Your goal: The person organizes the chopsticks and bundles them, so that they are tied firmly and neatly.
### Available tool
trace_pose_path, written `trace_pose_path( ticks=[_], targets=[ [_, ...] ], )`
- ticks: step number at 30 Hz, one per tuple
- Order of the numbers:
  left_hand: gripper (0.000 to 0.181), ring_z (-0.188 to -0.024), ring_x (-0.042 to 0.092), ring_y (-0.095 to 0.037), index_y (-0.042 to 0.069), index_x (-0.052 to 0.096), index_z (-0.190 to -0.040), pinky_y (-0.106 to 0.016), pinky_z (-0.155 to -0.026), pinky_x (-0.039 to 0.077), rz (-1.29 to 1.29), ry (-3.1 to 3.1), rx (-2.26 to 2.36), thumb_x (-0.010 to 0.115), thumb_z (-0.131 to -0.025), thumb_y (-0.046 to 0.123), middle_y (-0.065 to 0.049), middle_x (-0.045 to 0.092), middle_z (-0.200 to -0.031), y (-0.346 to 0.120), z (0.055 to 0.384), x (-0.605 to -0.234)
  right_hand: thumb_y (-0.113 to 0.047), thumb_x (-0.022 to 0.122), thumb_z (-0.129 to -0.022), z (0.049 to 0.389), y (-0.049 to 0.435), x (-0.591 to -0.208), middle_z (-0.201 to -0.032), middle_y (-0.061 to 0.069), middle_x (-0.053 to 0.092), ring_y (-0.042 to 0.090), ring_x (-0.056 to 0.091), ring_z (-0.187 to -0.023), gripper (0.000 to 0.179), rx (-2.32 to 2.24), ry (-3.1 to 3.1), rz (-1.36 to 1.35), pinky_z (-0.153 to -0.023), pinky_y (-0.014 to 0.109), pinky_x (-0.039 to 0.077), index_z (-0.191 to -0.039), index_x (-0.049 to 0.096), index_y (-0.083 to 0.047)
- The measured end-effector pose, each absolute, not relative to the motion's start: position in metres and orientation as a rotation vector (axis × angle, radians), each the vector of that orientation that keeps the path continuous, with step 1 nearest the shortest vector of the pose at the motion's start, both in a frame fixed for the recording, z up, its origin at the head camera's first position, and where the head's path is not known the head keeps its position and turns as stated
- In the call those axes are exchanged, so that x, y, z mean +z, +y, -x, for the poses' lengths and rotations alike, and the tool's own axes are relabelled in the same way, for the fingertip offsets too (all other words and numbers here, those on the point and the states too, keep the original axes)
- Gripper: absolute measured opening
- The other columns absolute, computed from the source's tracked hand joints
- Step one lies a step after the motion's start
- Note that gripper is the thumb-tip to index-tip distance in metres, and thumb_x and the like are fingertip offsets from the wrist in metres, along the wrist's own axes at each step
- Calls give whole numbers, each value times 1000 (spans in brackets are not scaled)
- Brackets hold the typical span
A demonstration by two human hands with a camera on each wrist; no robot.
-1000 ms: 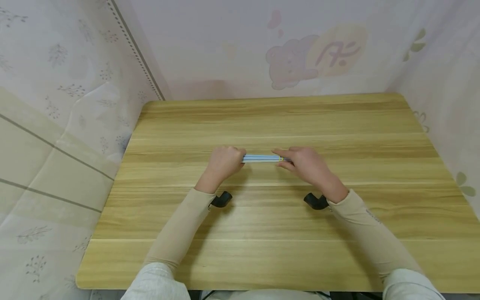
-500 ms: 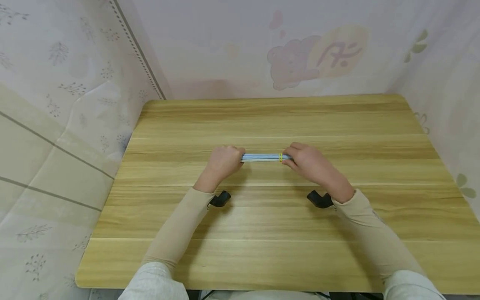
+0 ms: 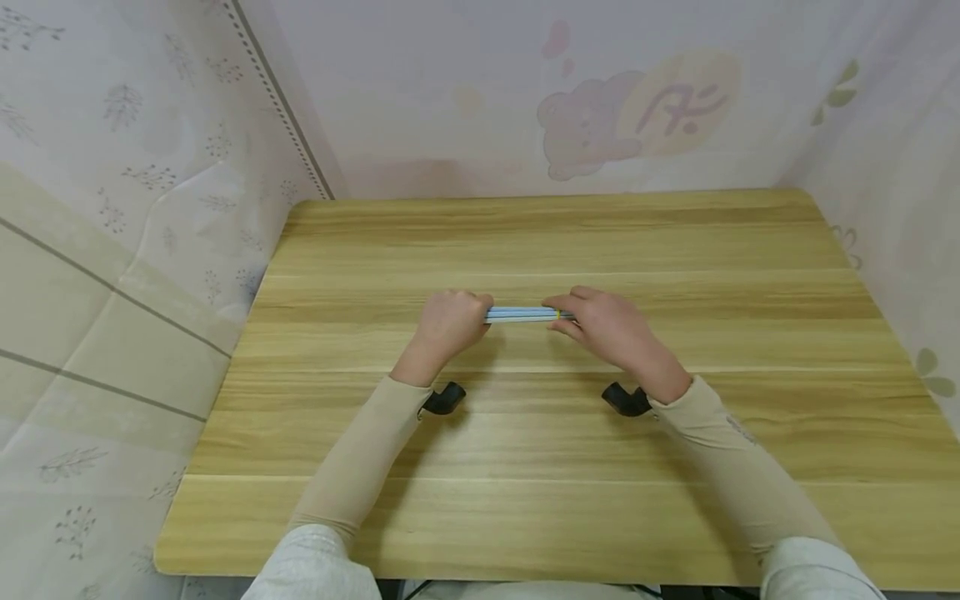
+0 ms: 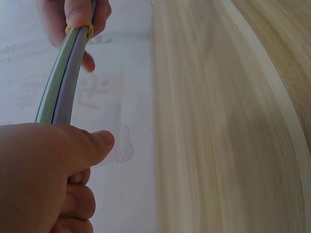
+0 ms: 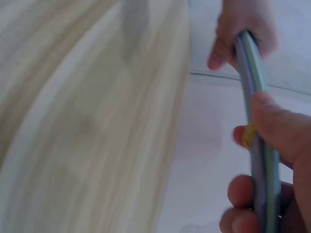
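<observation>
A bundle of slim pale blue, green and lilac sticks (image 3: 520, 314) is held level above the middle of the table, between both hands. My left hand (image 3: 450, 323) grips its left end in a fist, thumb lying along the side, and hides that end. On the right, my right hand (image 3: 617, 332) pinches the bundle between thumb and fingers at a yellow rubber band (image 5: 248, 136) wound round the sticks. The thumb reaches past the band in the right wrist view, with other fingers curled beneath the sticks. In the head view the right hand covers the bundle's right end.
The wooden table (image 3: 525, 500) stretches under both arms. Black wrist-worn devices (image 3: 445, 398) jut inward from both sleeves. Pale patterned curtains (image 3: 435, 92) enclose the table at the back and sides.
My right hand shifted right along the bundle, baring the yellow rubber band, then came back left over it. The left hand has kept its grip in nearly the same place.
</observation>
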State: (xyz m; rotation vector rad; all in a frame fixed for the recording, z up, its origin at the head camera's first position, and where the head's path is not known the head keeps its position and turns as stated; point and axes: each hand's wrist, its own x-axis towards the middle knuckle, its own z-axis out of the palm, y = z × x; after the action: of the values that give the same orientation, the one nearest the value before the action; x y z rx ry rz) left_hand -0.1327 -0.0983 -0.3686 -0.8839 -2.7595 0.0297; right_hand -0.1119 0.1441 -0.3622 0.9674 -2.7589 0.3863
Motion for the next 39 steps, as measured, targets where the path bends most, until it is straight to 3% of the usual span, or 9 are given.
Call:
trace_pose_path(
  ticks=[4, 7, 11, 15, 18, 22, 31, 39],
  targets=[
    [18, -48, 29, -10, 12, 58, -69, -25, -39, 29, 889, -2776, 34, 68, -84, 14, 1, 52, -56, -97, 133, -367, -38, 67, -83, 112, 140, -368, -69, 4, 60, 14, 51, -49, 45, 267, -2646, -972, -43, 26, 37, -126, 63, -23],
    [16, -48, 30, -10, 11, 59, -70, -25, -40, 31, 892, -2788, 33, 68, -84, 14, 0, 53, -57, -97, 133, -367, -41, 67, -82, 112, 140, -369, -67, 5, 59, 14, 47, -45, 54, 242, -2626, -973, -42, 26, 35, -132, 58, -23],
    [16, -49, 29, -10, 10, 60, -70, -24, -40, 29, 907, -2782, 30, 67, -84, 13, 0, 54, -57, -98, 133, -367, -37, 70, -82, 113, 146, -366, -88, 11, 69, 19, 61, -61, 56, 389, -2714, -995, -57, 32, 51, -130, 58, -11],
    [19, -50, 27, -11, 11, 58, -68, -23, -42, 24, 910, -2764, 23, 67, -84, 12, 1, 49, -55, -100, 132, -367, -27, 72, -84, 114, 153, -358, -96, 11, 68, 21, 65, -77, 37, 561, -2813, -1003, -69, 36, 53, -110, 66, -2],
    [21, -49, 26, -10, 11, 56, -66, -23, -41, 23, 907, -2742, 19, 68, -83, 12, 2, 45, -54, -101, 131, -367, -21, 69, -87, 115, 154, -353, -90, 8, 66, 16, 60, -72, 23, 577, -2838, -1045, -65, 31, 51, -100, 68, -2],
    [22, -49, 26, -10, 12, 54, -65, -23, -40, 23, 903, -2723, 26, 67, -83, 12, 2, 42, -53, -101, 131, -367, -17, 65, -90, 115, 151, -351, -90, 8, 64, 14, 58, -71, 20, 550, -2817, -1112, -64, 30, 49, -101, 67, 0],
    [27, -50, 25, -11, 13, 49, -62, -25, -41, 24, 894, -2732, 22, 65, -84, 10, 3, 37, -53, -97, 131, -366, -26, 67, -89, 115, 147, -358, -89, 5, 66, 10, 55, -63, 32, 509, -2775, -1066, -57, 27, 47, -114, 67, -6],
    [24, -48, 29, -11, 13, 53, -64, -27, -40, 30, 911, -2718, 55, 67, -83, 12, 2, 46, -54, -91, 131, -365, -41, 68, -84, 113, 141, -368, -70, 4, 68, 12, 55, -48, 39, 309, -2614, -1027, -40, 25, 37, -116, 68, -18]
  ],
)
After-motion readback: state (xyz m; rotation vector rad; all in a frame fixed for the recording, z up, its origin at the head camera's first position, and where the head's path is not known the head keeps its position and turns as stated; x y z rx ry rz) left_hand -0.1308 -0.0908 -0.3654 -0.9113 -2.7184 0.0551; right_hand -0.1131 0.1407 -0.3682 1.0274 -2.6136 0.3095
